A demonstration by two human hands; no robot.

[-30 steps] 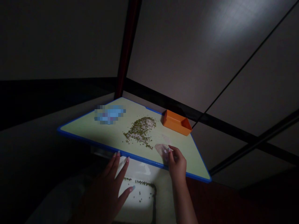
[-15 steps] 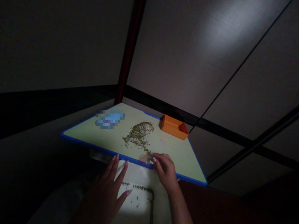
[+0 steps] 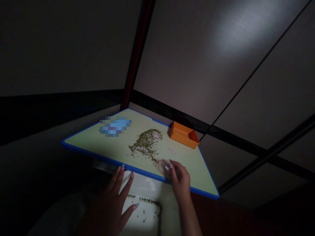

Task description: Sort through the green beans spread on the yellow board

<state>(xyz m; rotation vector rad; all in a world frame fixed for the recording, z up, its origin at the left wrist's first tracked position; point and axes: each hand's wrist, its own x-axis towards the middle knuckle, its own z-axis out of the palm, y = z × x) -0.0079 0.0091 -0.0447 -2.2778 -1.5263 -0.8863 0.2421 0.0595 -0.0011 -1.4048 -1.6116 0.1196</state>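
A pale green board with a blue rim (image 3: 103,154) carries a heap of small green beans mixed with pale grains (image 3: 146,143). My right hand (image 3: 180,179) rests at the board's near edge, its fingers curled and pinched on a small clear shell-like scoop (image 3: 162,165) that lies next to the heap's near tip. My left hand (image 3: 114,200) lies below the board's near edge with fingers stretched and spread, holding nothing, over a white tray (image 3: 144,214) with scattered green beans.
An orange rectangular box (image 3: 183,134) stands at the board's far right edge. A blurred blue patch (image 3: 115,126) lies at the board's far left. A dark red post (image 3: 137,49) rises behind. The surroundings are very dark.
My right hand with the scoop swept left along the near edge, then came back a little to the right. The left hand stayed put.
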